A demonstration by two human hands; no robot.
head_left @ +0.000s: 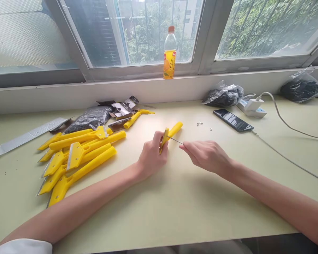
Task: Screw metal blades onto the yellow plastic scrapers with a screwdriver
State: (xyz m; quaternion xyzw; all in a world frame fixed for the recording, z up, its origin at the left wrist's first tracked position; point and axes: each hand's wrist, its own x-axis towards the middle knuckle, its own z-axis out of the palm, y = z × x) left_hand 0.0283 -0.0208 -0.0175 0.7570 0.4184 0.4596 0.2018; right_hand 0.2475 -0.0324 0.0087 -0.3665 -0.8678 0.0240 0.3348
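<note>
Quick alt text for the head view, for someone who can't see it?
The left hand grips a yellow scraper while the right hand holds a thin metal rod against its blade end. Left of them lies a pile of yellow scrapers; to the right, tiny metal pieces and a phone. A bottle stands on the windowsill.

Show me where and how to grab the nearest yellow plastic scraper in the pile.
Grip its long, rounded yellow plastic handle around the middle, probably best from the right. That handle lies uncovered and points right, away from the flat head and thin metal blade, which may be sharp.
</note>
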